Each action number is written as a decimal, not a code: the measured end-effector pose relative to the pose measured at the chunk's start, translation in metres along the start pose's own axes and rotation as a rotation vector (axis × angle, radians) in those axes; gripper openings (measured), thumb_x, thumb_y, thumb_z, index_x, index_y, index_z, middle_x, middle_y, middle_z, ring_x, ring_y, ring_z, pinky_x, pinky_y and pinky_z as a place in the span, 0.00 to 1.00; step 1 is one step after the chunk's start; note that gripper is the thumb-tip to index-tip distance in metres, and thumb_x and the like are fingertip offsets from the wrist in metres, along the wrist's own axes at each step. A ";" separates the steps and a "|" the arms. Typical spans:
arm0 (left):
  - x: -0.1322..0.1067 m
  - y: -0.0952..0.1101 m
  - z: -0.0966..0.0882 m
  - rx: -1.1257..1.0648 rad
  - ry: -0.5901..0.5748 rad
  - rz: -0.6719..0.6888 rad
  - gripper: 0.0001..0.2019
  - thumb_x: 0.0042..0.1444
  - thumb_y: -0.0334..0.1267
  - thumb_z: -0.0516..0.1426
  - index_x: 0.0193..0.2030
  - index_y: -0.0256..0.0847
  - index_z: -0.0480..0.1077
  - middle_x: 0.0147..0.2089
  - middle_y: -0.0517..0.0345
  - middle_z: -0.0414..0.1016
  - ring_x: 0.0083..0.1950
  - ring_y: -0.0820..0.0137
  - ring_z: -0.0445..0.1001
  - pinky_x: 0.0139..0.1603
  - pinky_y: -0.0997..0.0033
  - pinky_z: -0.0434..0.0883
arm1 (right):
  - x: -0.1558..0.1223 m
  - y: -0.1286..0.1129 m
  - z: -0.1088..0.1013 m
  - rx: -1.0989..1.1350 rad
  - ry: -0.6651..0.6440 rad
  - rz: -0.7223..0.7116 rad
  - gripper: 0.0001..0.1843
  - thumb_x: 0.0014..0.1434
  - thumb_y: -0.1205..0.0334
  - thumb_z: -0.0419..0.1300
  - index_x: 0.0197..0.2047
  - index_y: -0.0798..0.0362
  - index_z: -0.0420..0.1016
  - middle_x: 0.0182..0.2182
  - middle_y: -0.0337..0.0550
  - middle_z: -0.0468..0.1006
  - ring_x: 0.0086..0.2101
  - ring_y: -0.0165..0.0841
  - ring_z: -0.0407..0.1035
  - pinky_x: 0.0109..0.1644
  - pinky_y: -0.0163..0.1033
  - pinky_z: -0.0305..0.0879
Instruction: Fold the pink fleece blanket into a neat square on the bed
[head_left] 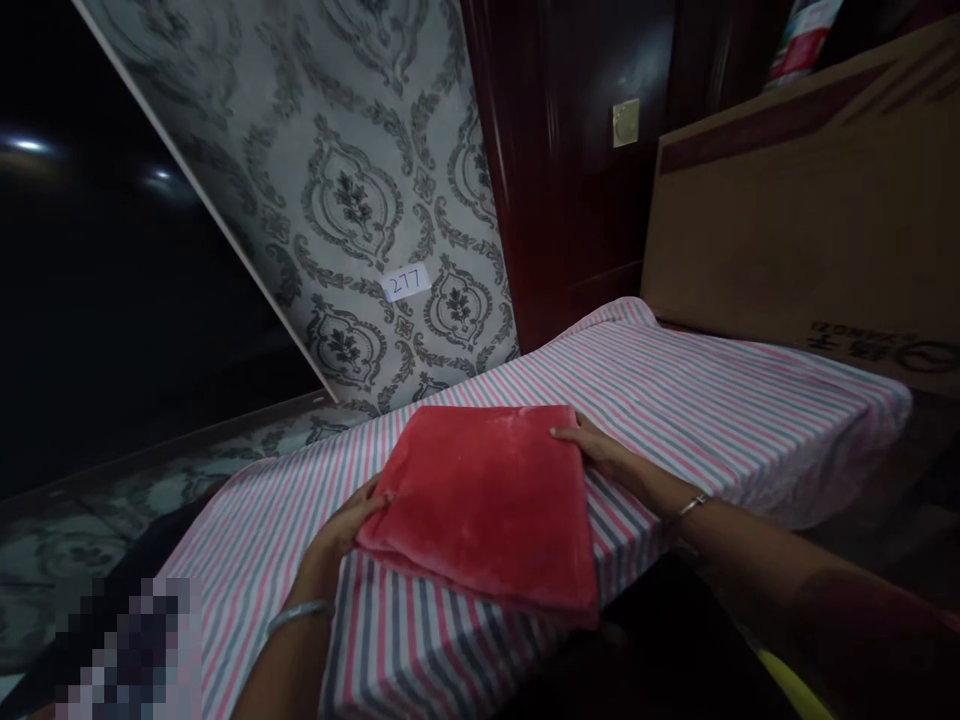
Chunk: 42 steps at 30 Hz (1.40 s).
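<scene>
Cloth: red (480, 500), folded into layers, lying over the striped cover (720, 400) at the lower middle of the frame.
Left hand: this one (352, 520) pinches the cloth's left edge, thumb on top; its other fingertips are partly hidden.
Right hand: this one (600, 445) grips near the upper right corner, thumb on top, fingers out of sight beneath.
Layers: uneven along the lower left edge; pinching all of them together should stop slippage.
Loose corner: lower right, unsupported by either hand; level, even tension would likely limit sagging.
</scene>
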<state>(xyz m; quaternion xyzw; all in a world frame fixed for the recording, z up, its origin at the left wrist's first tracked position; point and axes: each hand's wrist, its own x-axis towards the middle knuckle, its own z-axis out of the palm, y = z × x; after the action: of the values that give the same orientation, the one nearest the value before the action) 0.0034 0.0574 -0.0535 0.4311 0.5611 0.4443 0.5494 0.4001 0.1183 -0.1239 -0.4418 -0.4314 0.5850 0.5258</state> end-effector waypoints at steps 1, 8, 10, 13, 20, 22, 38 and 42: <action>-0.005 0.002 0.002 -0.012 0.013 0.036 0.35 0.29 0.30 0.73 0.51 0.40 0.76 0.50 0.44 0.82 0.55 0.51 0.78 0.52 0.60 0.77 | 0.001 -0.003 0.001 0.002 0.008 -0.002 0.35 0.42 0.56 0.71 0.53 0.49 0.65 0.43 0.45 0.80 0.38 0.37 0.76 0.38 0.39 0.74; -0.054 0.033 0.017 -0.078 0.186 0.229 0.42 0.30 0.40 0.75 0.57 0.43 0.72 0.54 0.47 0.80 0.56 0.50 0.78 0.46 0.67 0.78 | 0.048 -0.097 0.012 -0.104 -0.017 -0.154 0.38 0.44 0.63 0.72 0.59 0.50 0.66 0.44 0.44 0.80 0.37 0.35 0.75 0.40 0.38 0.73; -0.062 0.030 0.026 -0.135 0.223 0.261 0.41 0.31 0.41 0.75 0.57 0.45 0.71 0.54 0.48 0.80 0.55 0.50 0.78 0.48 0.66 0.78 | 0.068 -0.121 0.016 -0.113 -0.018 -0.199 0.33 0.47 0.61 0.71 0.56 0.52 0.69 0.47 0.46 0.79 0.39 0.34 0.74 0.43 0.37 0.72; -0.062 0.000 0.036 -0.200 0.212 0.181 0.40 0.35 0.38 0.74 0.59 0.44 0.69 0.50 0.47 0.81 0.54 0.52 0.79 0.49 0.64 0.78 | 0.084 -0.121 0.017 -0.148 0.071 -0.090 0.24 0.56 0.57 0.66 0.54 0.52 0.69 0.45 0.45 0.78 0.34 0.30 0.71 0.39 0.34 0.70; -0.049 -0.073 0.027 -0.231 0.363 -0.003 0.37 0.40 0.38 0.73 0.58 0.40 0.67 0.44 0.49 0.80 0.49 0.57 0.80 0.44 0.65 0.77 | 0.038 -0.029 -0.014 -0.185 0.143 0.216 0.18 0.65 0.51 0.54 0.51 0.54 0.68 0.35 0.47 0.78 0.24 0.29 0.68 0.28 0.33 0.66; -0.054 -0.077 0.029 -0.122 0.433 0.109 0.32 0.43 0.46 0.71 0.55 0.41 0.70 0.49 0.49 0.77 0.48 0.60 0.79 0.44 0.67 0.76 | 0.015 -0.013 -0.027 -0.159 0.115 0.197 0.22 0.65 0.49 0.52 0.56 0.53 0.67 0.42 0.50 0.79 0.31 0.32 0.74 0.34 0.35 0.71; -0.084 -0.109 0.044 0.985 0.410 0.774 0.24 0.57 0.34 0.55 0.62 0.43 0.65 0.54 0.48 0.69 0.56 0.61 0.71 0.57 0.57 0.71 | -0.074 0.017 -0.045 -0.616 0.031 -0.078 0.37 0.55 0.32 0.55 0.53 0.54 0.74 0.20 0.41 0.76 0.21 0.37 0.70 0.24 0.39 0.64; -0.078 -0.104 0.037 1.114 0.420 0.859 0.23 0.52 0.25 0.51 0.56 0.41 0.70 0.48 0.49 0.70 0.50 0.62 0.72 0.51 0.60 0.73 | -0.066 0.015 -0.030 -0.426 0.107 -0.053 0.29 0.50 0.40 0.61 0.46 0.53 0.72 0.15 0.34 0.70 0.16 0.35 0.67 0.20 0.36 0.62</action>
<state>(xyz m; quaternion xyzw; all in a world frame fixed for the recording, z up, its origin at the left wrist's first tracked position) 0.0430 -0.0413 -0.1367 0.7342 0.5788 0.3426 -0.0926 0.4295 0.0527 -0.1410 -0.5617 -0.5283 0.4425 0.4578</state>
